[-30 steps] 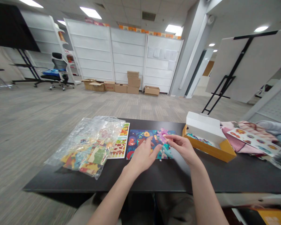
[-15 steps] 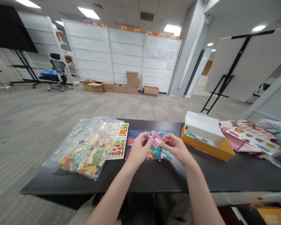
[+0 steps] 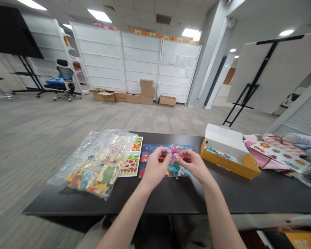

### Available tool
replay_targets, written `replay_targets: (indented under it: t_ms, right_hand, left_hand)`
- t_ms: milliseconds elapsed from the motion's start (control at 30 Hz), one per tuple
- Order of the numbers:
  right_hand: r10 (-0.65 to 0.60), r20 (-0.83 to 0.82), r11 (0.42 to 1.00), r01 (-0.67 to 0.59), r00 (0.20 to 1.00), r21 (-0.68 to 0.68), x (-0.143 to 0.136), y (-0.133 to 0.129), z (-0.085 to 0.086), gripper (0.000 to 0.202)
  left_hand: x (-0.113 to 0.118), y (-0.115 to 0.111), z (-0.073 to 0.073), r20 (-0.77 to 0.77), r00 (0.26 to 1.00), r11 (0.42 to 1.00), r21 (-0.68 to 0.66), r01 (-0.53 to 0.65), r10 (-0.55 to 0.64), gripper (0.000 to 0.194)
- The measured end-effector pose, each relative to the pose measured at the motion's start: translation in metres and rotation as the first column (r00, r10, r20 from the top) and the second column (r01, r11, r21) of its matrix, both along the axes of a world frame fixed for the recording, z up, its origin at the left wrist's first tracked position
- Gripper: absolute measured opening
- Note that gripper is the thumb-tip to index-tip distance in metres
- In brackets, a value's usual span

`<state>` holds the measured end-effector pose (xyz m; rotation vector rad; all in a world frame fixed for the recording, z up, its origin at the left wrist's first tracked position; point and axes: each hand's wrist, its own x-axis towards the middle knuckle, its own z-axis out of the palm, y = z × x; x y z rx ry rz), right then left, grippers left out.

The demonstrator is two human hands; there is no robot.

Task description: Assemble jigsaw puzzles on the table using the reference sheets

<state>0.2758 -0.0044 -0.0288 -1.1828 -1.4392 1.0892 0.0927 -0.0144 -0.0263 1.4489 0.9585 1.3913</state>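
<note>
- Your left hand (image 3: 155, 167) and right hand (image 3: 197, 166) pinch the purple piece (image 3: 174, 149) between them, lower centre of the frame.
- Hold its edges lightly; thin card would likely bend.

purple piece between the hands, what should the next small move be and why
Probably lower the purple piece gently toward the colourful picture on the table, with both hands level: the left hand and right hand grip it from either side, and it appears raised and tilted over that picture.
</note>
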Motion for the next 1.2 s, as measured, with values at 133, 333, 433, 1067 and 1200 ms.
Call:
replay_targets:
  t_ms: [133,333,433,1067,1200]
  right_hand:
    - [-0.092,-0.070,0.996,0.092,0.993,-0.003,0.005,-0.001,0.007,0.047]
    - [-0.150,-0.270,0.989,0.145,0.951,-0.039,0.013,-0.006,0.013,0.043]
    - [-0.169,-0.225,0.986,0.161,0.960,-0.053,0.007,-0.005,0.011,0.046]
    - [-0.617,-0.073,0.725,0.602,0.784,0.335,0.071,0.010,0.022,0.045]
    - [-0.873,0.178,0.476,0.720,0.453,0.504,0.118,0.023,0.018,0.041]
  left_hand:
    - [-0.005,0.004,-0.002,-0.007,0.999,0.998,-0.038,-0.047,0.046,0.026]
    - [-0.009,0.007,-0.011,-0.137,0.990,0.997,-0.060,-0.042,0.034,0.026]
    - [-0.006,0.004,-0.009,-0.100,0.994,0.997,-0.060,0.043,-0.049,0.029]
    - [0.002,-0.003,-0.004,-0.141,0.990,0.999,-0.027,0.025,-0.029,0.041]
    - [-0.002,-0.005,-0.005,-0.274,0.962,1.000,-0.004,0.012,-0.013,0.036]
